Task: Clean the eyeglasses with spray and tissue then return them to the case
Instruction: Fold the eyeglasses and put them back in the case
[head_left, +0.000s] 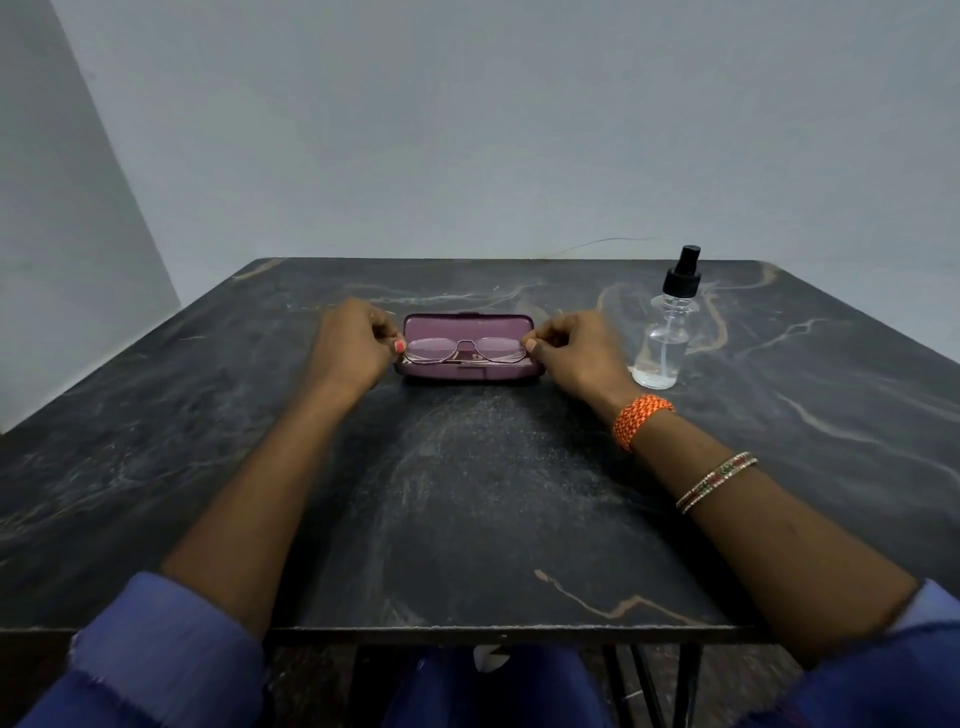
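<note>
I am viewing a dark marbled table (467, 493) from the head camera. A purple case (470, 328) is lying open near the table's centre, lid tilted back toward the wall. The eyeglasses (464, 350) are sitting over the case's lower half, lenses facing me, thin metal frame spanning nearly the full width of the case.

I am seeing the left hand (353, 345) pinching the left end of the eyeglasses between thumb and forefinger, the remaining fingers curled in. The right hand (576, 351) is pinching the right end of the frame in the same way. Whether the eyeglasses are resting in the case or being held just above it, I cannot tell.

A clear spray bottle (667, 332) with a black pump top is standing upright on the table, to the right of the case and just beyond the right wrist, apart from both. An orange woven band (640, 420) is circling the right wrist, and thin bangles (717, 482) are sitting farther up the forearm. Blue sleeves (156, 654) are showing at the lower edge of the view.
</note>
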